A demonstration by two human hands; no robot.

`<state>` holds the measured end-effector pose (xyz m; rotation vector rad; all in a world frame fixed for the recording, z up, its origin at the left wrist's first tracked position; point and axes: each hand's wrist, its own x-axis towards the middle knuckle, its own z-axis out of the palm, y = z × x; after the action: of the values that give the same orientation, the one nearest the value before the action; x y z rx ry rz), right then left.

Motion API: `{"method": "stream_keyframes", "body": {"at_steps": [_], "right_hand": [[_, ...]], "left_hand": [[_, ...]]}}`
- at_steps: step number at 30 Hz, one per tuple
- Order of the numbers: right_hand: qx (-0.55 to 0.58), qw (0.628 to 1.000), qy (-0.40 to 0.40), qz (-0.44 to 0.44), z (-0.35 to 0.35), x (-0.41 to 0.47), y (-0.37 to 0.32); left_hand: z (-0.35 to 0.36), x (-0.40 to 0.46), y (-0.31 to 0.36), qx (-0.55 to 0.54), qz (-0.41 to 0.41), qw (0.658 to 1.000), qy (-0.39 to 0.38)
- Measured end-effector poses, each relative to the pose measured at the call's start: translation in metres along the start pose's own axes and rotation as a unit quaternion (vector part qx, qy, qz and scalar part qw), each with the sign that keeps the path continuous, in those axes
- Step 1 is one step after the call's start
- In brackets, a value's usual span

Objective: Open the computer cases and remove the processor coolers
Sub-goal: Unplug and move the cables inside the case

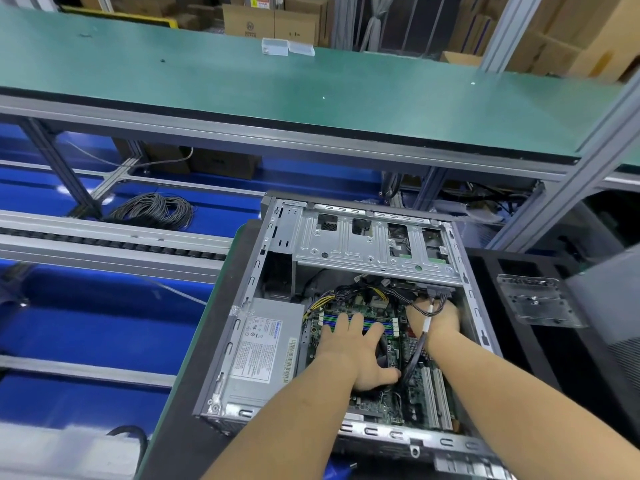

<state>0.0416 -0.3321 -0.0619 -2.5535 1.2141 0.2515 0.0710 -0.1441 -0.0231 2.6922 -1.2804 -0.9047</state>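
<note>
The computer case (346,306) lies on its side on the table (194,375), side panel already off. Right of its silver power supply (263,351), the left hand (356,355) spreads flat over the dark cooler (382,351), which is not yet out. Further right, the right hand (438,322) reaches among cables (420,306); its grip is hidden.

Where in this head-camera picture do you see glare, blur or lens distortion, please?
Head view: wide-angle bending bows the green conveyor belt and aluminium frame post; white glare streaks the blue floor; the lower-left corner is smeared; the open computer case stays evenly lit and sharp.
</note>
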Motion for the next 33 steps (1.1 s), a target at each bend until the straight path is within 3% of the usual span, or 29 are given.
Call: {"method": "stream_keyframes", "body": {"at_steps": [13,17,23,28,31,33], "right_hand": [[-0.017,0.997,0.062,0.034,-0.002,-0.013,-0.013],[-0.12,0.992,0.029,-0.009,-0.007,-0.019,-0.012],[-0.292,0.95,0.015,-0.113,-0.012,-0.032,-0.01],[-0.216,0.959,-0.037,-0.177,-0.008,-0.047,-0.015],[-0.11,0.96,-0.14,-0.214,-0.01,-0.058,-0.008],[-0.072,0.955,-0.167,-0.237,-0.014,-0.062,-0.007]], "left_hand": [[0.002,-0.001,-0.001,-0.002,0.006,1.0,0.017],[0.004,0.002,-0.001,-0.001,0.004,1.0,0.019],[0.005,0.004,-0.001,0.001,0.001,1.0,0.02],[0.004,0.004,-0.002,0.001,0.003,1.0,0.025],[0.004,0.003,-0.002,-0.003,0.004,1.0,0.023],[0.004,0.003,-0.002,0.0,0.004,1.0,0.019]]}}
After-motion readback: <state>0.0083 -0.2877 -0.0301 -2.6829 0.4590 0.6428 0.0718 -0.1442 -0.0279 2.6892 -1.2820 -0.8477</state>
